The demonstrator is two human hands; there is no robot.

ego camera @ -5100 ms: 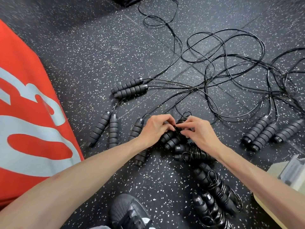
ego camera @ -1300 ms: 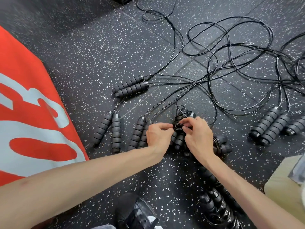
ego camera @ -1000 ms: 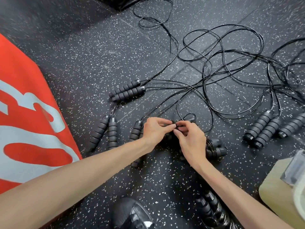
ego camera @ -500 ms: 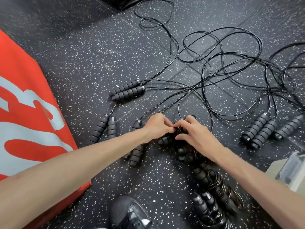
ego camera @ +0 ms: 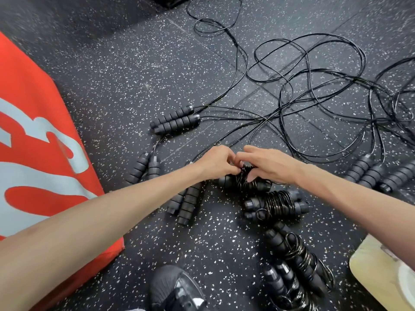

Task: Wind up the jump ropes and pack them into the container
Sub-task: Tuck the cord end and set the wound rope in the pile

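Observation:
A black jump rope bundle (ego camera: 243, 184), cord wound round its paired handles, lies on the speckled floor mid-frame. My left hand (ego camera: 216, 163) and my right hand (ego camera: 267, 164) meet over it, fingers curled and pinching the cord at the top of the winding. Three finished wound bundles lie closer to me: one (ego camera: 277, 204) just right of it, another (ego camera: 296, 254) below, a third (ego camera: 283, 286) at the bottom. Unwound ropes with ribbed foam handles (ego camera: 175, 120) trail loose cord (ego camera: 310, 86) across the floor. A pale container edge (ego camera: 377, 270) shows at the lower right.
A large red padded block (ego camera: 40, 135) fills the left side. More handle pairs lie at the left (ego camera: 146, 168), under my left wrist (ego camera: 186, 204) and at the far right (ego camera: 370, 173). My black shoe (ego camera: 177, 290) is at the bottom centre.
Both hands stayed on the same bundle, working the cord end at its top. The view shifted slightly; the bundle now lies more crosswise under my fingers.

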